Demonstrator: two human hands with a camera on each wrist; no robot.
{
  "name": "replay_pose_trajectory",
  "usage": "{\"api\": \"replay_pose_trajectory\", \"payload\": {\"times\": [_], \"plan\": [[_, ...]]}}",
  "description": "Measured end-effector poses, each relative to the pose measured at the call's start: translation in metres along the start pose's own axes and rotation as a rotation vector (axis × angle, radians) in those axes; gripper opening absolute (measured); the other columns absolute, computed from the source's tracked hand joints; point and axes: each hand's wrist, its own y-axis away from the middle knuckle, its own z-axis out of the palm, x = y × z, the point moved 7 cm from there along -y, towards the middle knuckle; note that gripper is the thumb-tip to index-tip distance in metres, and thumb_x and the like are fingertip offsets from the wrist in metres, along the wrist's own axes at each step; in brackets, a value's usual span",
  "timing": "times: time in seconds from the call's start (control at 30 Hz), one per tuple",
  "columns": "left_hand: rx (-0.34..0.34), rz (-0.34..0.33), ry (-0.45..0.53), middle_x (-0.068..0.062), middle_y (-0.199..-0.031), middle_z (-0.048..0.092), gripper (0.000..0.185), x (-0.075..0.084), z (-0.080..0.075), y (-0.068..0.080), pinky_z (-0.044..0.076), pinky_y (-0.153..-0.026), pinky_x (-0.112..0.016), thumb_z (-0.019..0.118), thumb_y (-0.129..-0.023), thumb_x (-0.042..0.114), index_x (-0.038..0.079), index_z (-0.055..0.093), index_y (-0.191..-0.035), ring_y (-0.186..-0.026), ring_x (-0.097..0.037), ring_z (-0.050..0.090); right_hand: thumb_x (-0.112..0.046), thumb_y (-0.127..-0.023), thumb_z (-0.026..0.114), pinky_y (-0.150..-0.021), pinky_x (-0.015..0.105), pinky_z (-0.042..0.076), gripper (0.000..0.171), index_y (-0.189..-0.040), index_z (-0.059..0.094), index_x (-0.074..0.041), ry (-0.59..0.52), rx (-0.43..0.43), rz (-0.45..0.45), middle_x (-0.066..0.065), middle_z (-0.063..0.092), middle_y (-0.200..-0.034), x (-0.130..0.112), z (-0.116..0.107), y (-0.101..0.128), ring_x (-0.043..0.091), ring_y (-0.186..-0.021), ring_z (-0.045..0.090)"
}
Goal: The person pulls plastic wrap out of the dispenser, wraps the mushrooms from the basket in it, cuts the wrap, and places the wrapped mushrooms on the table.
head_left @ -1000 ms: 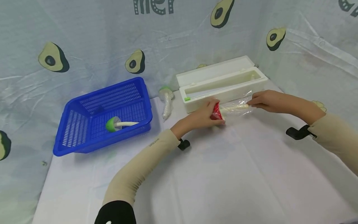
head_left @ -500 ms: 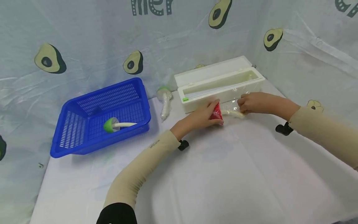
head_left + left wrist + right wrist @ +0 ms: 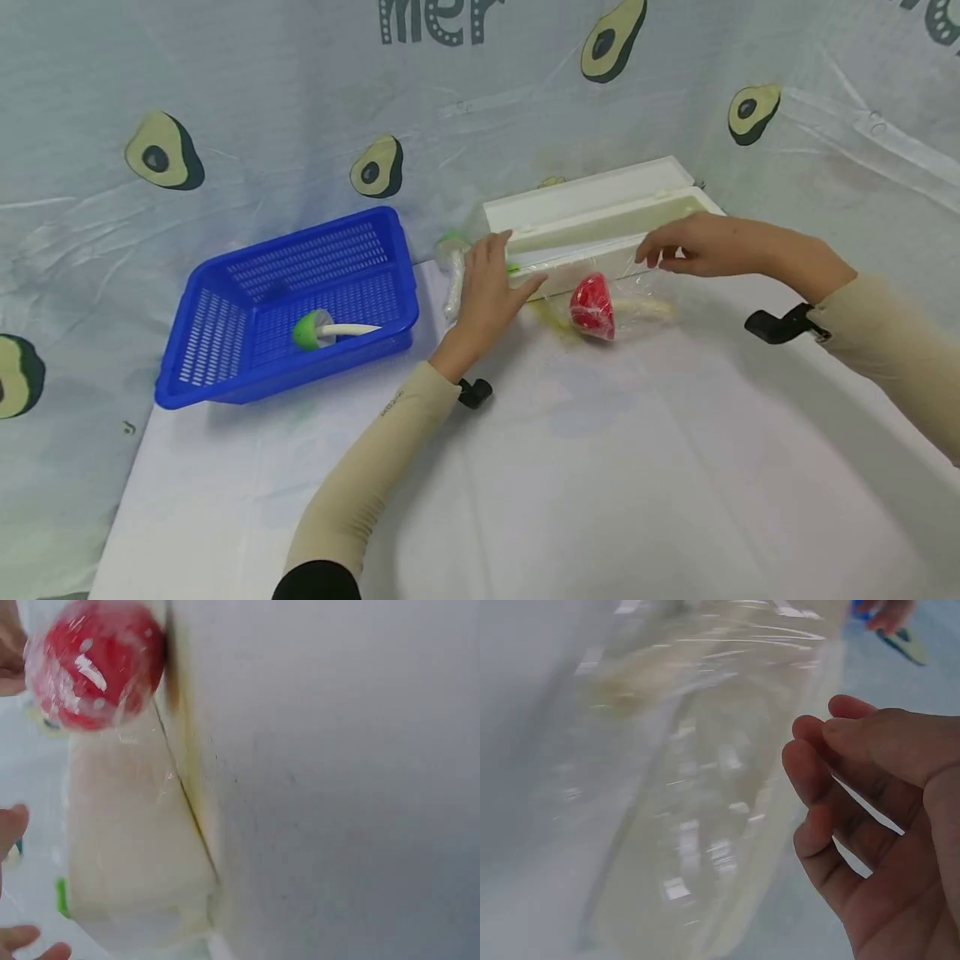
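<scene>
Sitting in its bag (image 3: 637,290) by the box (image 3: 135,825), the red mushroom (image 3: 592,307) (likely light and slippery) should hold best by its cap (image 3: 97,667), with left hand (image 3: 483,292) spread and right hand (image 3: 693,243) loosely bent, empty.

I counted three mushrooms in all: one red-capped mushroom (image 3: 592,307), plus two green-capped, of which one was the bare green-capped mushroom (image 3: 307,330) and one the wrapped green-capped mushroom (image 3: 454,267). Two of the three had clear plastic on, one had none. I had two hands in view, one left hand (image 3: 487,292) and one right hand (image 3: 705,244), in two beige sleeves (image 3: 367,467), with two black wrist mounts (image 3: 780,323). Containers came to two: one blue basket (image 3: 247,387), one white box (image 3: 135,825) with one lid (image 3: 585,196) and one green tab (image 3: 62,898). Avocado prints (image 3: 165,150): I made out five.
</scene>
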Motion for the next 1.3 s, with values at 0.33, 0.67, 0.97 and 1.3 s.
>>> {"api": "replay_pose_trajectory", "payload": {"times": [0.33,0.67,0.97,1.3], "plan": [[-0.083,-0.308,0.235,-0.013,-0.169,0.015,0.109,-0.040,0.028,-0.012,0.024,-0.123,-0.041,0.077,-0.086,0.056,0.003,0.019,-0.162,-0.155,-0.028,0.016,0.003,-0.097,0.063,-0.071,0.034,0.052,0.018,-0.109,0.070,-0.008,0.119,0.001,-0.171,0.002,0.071,-0.098,-0.048,-0.028,-0.076,0.012,-0.080,0.060],[-0.048,-0.206,0.234,-0.017,-0.168,0.017,0.097,-0.042,0.025,-0.012,0.030,-0.120,-0.040,0.082,-0.086,0.040,0.001,0.029,-0.158,-0.154,-0.030,0.021,0.004,-0.097,0.060,-0.074,0.039,0.053,0.016,-0.106,0.072,-0.003,0.140,-0.084,-0.279,0.009,0.073,-0.097,-0.064,-0.022,-0.134,0.018,-0.078,0.062],[-0.026,-0.173,0.283,-0.013,-0.161,0.029,0.091,-0.028,0.023,-0.014,0.033,-0.118,-0.043,0.088,-0.081,0.034,0.000,0.042,-0.152,-0.149,-0.030,0.027,-0.004,-0.097,0.065,-0.080,0.041,0.055,0.014,-0.109,0.073,-0.002,0.102,-0.152,-0.230,0.007,0.074,-0.097,-0.057,-0.009,-0.162,0.021,-0.084,0.067],[-0.001,-0.199,0.219,-0.010,-0.146,0.035,0.091,-0.033,0.021,-0.023,0.037,-0.112,-0.039,0.089,-0.078,0.039,0.001,0.046,-0.149,-0.137,-0.029,0.035,-0.003,-0.098,0.063,-0.083,0.042,0.056,0.015,-0.110,0.073,-0.001,0.060,-0.161,-0.183,0.011,0.074,-0.098,-0.048,-0.020,-0.167,0.023,-0.088,0.068]]}}
